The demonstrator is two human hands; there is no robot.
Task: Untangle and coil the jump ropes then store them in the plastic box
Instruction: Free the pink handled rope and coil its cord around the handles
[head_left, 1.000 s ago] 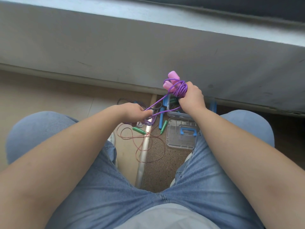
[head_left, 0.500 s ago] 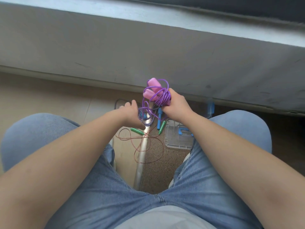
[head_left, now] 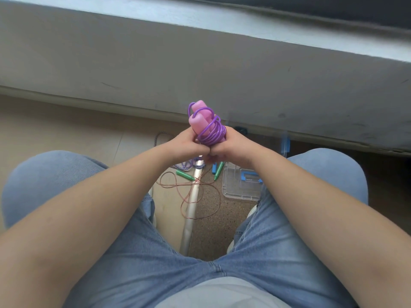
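I see my left hand (head_left: pixel 184 143) and right hand (head_left: pixel 231 145) both gripping the coiled purple jump rope (head_left: pixel 211 132) with pink handles (head_left: pixel 198 117), above the clear plastic box (head_left: pixel 235 192) on the floor.

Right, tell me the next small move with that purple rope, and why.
Probably tuck the loose end under the wraps. The purple rope is wound around its pink handles, and the left hand and right hand meet at the bundle's base, so it looks nearly coiled. The clear plastic box waits on the floor below.
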